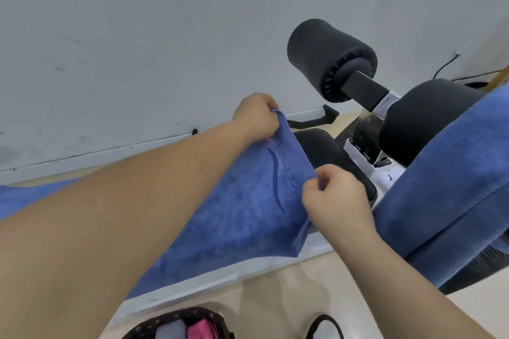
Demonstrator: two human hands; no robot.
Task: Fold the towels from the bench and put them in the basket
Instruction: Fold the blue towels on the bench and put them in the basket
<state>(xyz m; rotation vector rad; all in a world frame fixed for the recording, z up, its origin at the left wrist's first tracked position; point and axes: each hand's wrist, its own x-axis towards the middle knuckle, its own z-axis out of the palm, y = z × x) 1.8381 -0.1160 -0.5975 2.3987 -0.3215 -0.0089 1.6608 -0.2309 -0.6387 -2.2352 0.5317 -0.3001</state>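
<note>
I hold a blue towel with an embossed logo stretched between both hands in the middle of the view. My left hand pinches its far upper corner. My right hand pinches the near corner of the same edge. The towel hangs down and left under my left forearm. A second blue towel lies draped over the black padded bench at the right. The dark patterned basket shows at the bottom edge, with grey and pink cloth inside.
The bench's black foam roller sticks out at the upper right, above a small black pad. A white wall fills the upper view. A black loop strap lies on the beige floor near the basket.
</note>
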